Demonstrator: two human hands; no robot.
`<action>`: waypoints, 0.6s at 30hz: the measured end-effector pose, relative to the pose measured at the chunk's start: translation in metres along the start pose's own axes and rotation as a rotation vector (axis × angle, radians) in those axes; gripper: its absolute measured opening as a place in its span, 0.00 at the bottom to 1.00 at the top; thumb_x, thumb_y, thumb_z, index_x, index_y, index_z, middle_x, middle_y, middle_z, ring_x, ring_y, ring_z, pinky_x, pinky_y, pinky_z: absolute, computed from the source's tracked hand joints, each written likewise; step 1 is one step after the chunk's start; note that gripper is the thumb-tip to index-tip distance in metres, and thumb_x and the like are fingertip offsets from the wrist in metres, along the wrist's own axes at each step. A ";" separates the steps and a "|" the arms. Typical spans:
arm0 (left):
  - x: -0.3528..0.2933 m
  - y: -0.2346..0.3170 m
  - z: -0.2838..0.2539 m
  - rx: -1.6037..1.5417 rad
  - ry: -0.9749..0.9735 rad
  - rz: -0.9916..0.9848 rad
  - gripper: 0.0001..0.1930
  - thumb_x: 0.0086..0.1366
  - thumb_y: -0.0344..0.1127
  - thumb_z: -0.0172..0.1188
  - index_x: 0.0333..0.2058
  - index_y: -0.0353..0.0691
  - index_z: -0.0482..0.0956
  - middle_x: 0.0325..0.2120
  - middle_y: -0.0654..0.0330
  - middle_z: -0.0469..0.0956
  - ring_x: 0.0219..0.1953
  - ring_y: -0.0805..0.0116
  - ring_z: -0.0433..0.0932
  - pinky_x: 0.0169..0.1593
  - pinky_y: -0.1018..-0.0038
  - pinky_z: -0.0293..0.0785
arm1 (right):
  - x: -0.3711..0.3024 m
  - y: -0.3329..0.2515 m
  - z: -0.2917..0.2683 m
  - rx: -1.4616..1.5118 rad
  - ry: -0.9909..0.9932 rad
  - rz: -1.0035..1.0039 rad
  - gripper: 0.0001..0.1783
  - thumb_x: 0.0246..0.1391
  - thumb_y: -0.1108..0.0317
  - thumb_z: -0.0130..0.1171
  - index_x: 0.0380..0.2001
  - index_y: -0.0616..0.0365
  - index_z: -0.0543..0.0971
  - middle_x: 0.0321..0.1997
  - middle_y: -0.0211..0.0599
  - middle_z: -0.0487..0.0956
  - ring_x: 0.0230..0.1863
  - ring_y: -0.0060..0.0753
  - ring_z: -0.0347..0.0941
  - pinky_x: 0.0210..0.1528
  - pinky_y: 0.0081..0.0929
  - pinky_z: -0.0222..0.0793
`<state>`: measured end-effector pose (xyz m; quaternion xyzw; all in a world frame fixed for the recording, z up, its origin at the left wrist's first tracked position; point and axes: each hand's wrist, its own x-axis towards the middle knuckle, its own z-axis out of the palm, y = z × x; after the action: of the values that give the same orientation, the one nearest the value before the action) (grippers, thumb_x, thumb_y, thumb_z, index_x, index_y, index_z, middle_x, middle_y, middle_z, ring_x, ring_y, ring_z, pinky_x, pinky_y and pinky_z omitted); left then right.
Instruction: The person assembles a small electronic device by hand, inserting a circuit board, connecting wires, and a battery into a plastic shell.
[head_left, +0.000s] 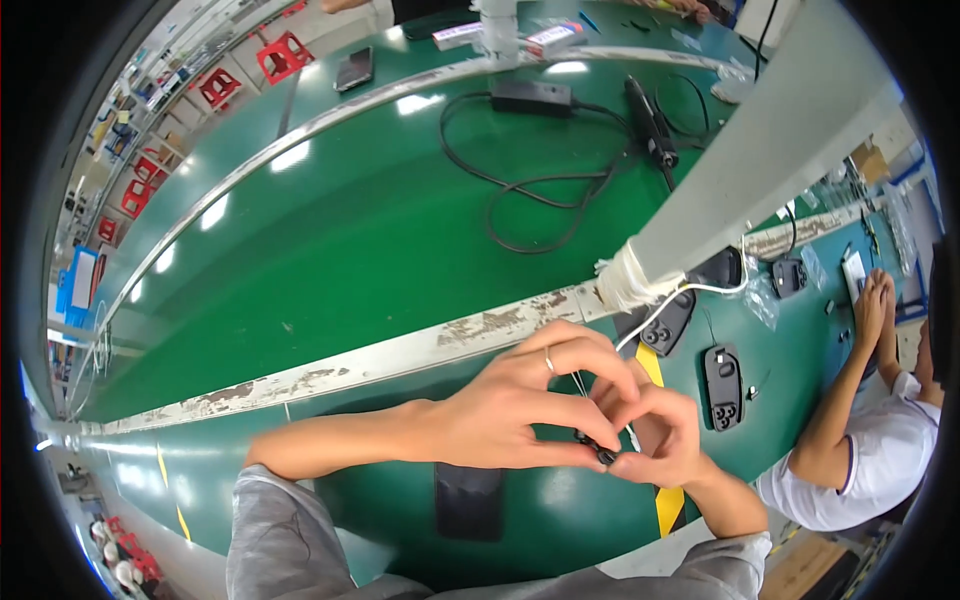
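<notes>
My left hand, with a ring on one finger, is closed in a pinch on a small black part. Its exact kind cannot be made out. Fingertips of my right hand meet the same part from the other side, also pinching. Thin pale strands run between the fingers, partly hidden by them. Below my hands, a dark flat phone-shaped slab lies on the green table. To the right lies a black phone-case-like shell with round camera openings, beside a second such shell.
A white metal rail crosses the table and joins a thick grey post. A white cable loops nearby. Beyond lie a black power adapter and an electric screwdriver. At right sits another person.
</notes>
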<state>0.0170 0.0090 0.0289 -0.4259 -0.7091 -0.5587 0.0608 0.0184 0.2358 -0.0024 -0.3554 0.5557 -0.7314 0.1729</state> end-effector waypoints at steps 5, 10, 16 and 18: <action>-0.006 -0.004 0.005 -0.077 0.007 -0.038 0.11 0.50 0.35 0.76 0.35 0.50 0.87 0.46 0.63 0.74 0.51 0.60 0.71 0.55 0.62 0.64 | -0.005 0.002 0.005 0.176 0.105 0.128 0.15 0.45 0.77 0.70 0.38 0.64 0.78 0.47 0.42 0.77 0.52 0.36 0.70 0.55 0.36 0.66; -0.011 -0.002 0.003 0.228 0.124 -0.040 0.12 0.53 0.37 0.74 0.38 0.50 0.87 0.30 0.71 0.72 0.34 0.68 0.66 0.40 0.68 0.65 | -0.003 0.006 -0.004 0.013 0.165 0.160 0.12 0.47 0.75 0.69 0.36 0.62 0.77 0.41 0.41 0.80 0.51 0.35 0.69 0.55 0.35 0.65; -0.011 -0.005 0.019 0.077 0.228 -0.052 0.14 0.55 0.32 0.72 0.42 0.47 0.86 0.23 0.65 0.74 0.26 0.68 0.69 0.28 0.73 0.67 | -0.009 0.007 0.007 -0.046 0.402 0.015 0.13 0.47 0.74 0.69 0.35 0.60 0.75 0.37 0.40 0.82 0.53 0.38 0.68 0.56 0.36 0.65; -0.009 0.009 0.019 -0.131 0.182 -0.274 0.14 0.57 0.29 0.70 0.43 0.45 0.86 0.24 0.64 0.75 0.23 0.72 0.71 0.27 0.76 0.69 | -0.011 0.004 0.010 -0.086 0.392 -0.003 0.13 0.47 0.75 0.69 0.36 0.59 0.75 0.38 0.40 0.82 0.53 0.39 0.68 0.56 0.37 0.64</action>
<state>0.0364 0.0203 0.0232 -0.2759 -0.7142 -0.6429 0.0203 0.0325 0.2347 -0.0088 -0.2139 0.6091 -0.7624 0.0450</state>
